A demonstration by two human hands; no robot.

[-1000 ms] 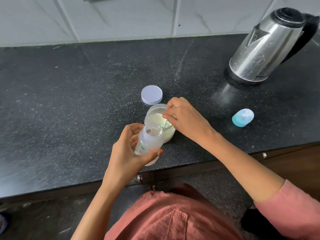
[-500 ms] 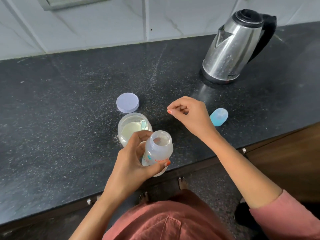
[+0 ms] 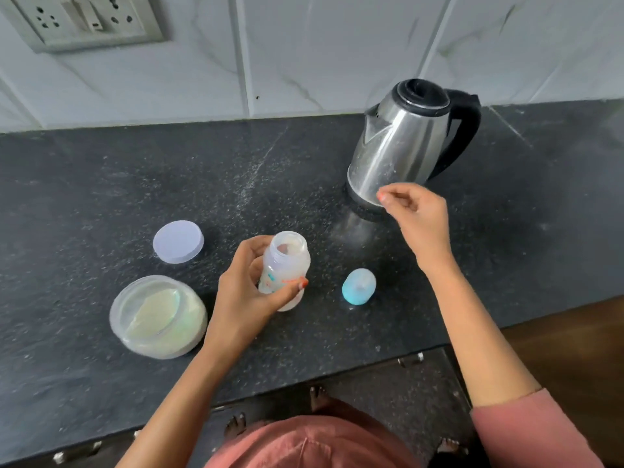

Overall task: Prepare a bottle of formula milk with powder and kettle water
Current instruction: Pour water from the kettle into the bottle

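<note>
We see the left hand (image 3: pixel 246 295) wrapped round the baby bottle (image 3: pixel 285 268), fingers behind it and the thumb pressed across its printed front, so the grip is closed firmly on the bottle's lower half. The bottle has no teat on, its mouth is uncovered and it leans a little to the right; it sits over the middle of the black stone countertop (image 3: pixel 101 184), and we cannot tell whether its base touches the surface. Its walls look clouded white inside. The right hand (image 3: pixel 415 211) hangs in front of the lower body of the steel kettle (image 3: pixel 405 143), fingers curled in and the tips of thumb and forefinger close together, with nothing visible between them; we cannot tell whether it touches the kettle. The kettle stands upright at the back right, lid down, black handle turned to the right. Just right of the bottle lies the blue bottle cap (image 3: pixel 358 291) on its side. At the left the powder tub (image 3: pixel 157 317) stands uncovered, pale powder inside, somewhat blurred, and its round lid (image 3: pixel 178 241) lies flat behind it, apart from it. A socket plate (image 3: pixel 81 20) is set in the tiled wall (image 3: pixel 337 45)
</note>
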